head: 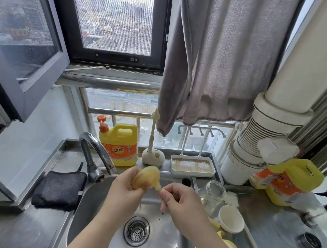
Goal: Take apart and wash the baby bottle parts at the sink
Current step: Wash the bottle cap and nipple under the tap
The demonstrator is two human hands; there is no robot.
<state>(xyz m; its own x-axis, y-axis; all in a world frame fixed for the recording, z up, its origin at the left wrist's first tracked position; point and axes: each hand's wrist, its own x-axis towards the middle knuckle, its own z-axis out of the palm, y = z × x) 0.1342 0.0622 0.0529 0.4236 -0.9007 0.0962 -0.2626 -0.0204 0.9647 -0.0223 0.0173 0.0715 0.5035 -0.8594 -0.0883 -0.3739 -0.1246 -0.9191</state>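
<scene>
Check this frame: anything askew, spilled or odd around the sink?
One thing: a second yellow detergent jug on the right counter leans tilted toward the white duct pipe instead of standing upright. Nothing looks spilled. The glass bottle lies on its side by the sink.

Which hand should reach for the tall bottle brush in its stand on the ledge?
Probably right. The left hand grips the yellowish silicone nipple; the right hand only pinches its tip and lies nearer the cream brush.

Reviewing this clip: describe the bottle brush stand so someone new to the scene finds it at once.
Start at the steel sink and go up to the ledge behind it under the window. Between the yellow detergent jug and the white drying tray sits the brush stand: a rounded, off-white, pebble-like lump with one thin brush upright in it.
</scene>
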